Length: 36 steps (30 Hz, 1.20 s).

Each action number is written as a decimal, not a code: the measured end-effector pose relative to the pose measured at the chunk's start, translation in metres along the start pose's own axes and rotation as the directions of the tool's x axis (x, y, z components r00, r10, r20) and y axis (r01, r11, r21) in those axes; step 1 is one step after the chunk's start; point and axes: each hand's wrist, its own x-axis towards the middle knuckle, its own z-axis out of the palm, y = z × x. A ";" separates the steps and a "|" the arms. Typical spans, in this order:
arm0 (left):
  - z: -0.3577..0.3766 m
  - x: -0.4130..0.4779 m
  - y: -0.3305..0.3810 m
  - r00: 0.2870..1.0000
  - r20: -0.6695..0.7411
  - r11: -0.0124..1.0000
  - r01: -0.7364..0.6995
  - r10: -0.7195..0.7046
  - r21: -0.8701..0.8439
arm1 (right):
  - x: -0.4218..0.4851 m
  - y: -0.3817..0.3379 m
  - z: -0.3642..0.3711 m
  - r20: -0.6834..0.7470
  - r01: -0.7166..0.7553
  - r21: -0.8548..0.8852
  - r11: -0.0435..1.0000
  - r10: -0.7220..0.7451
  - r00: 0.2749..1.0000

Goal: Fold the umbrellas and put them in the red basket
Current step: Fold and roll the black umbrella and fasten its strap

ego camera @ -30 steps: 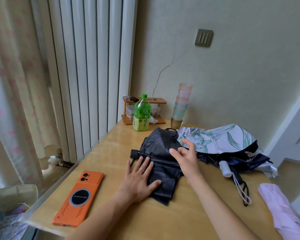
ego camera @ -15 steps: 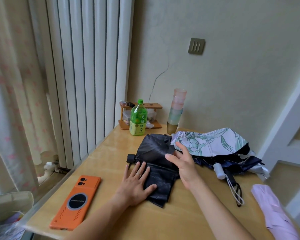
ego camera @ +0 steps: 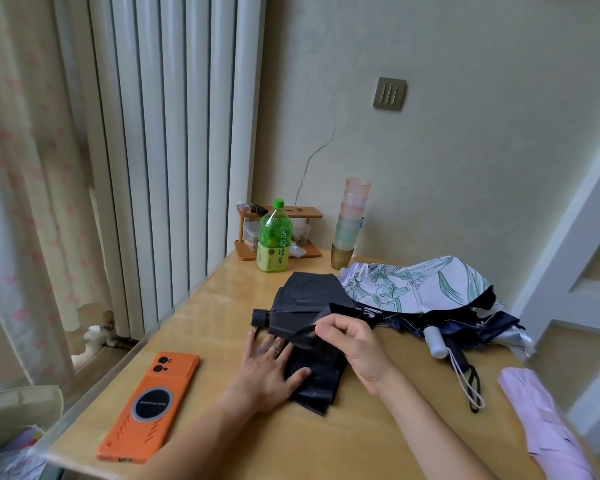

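Head view, looking down at a wooden counter (ego camera: 326,445) set against a wall. A person is working on a black umbrella (ego camera: 309,303) that is lying collapsed in the middle of the counter. Its cap end is pointing left, and its fabric is spreading loose, not rolled up.

As a judgement, the task is sitting at an early stage. The black umbrella is being folded flap by flap and is not yet wrapped. A floral umbrella (ego camera: 413,285) is lying crumpled just behind it to the right, touching it and waiting to be folded. A pale pink umbrella (ego camera: 541,420) is lying at the right edge, partly cut off, so its state is hard to tell. The red basket is not showing anywhere, so nothing appears to be put away.

The left hand (ego camera: 274,368) is lying flat with straight fingers, pressing the near fabric onto the counter. The right hand (ego camera: 354,344) is hovering just above, thumb and curled fingers pinching a flap of the black fabric and lifting it slightly. Both forearms are reaching in from the bottom edge.
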 end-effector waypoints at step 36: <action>-0.092 0.003 -0.012 0.809 0.514 0.032 0.544 -0.286 -0.838 | -0.062 0.021 -0.014 -0.056 -0.127 -0.344 0.930 0.114 0.992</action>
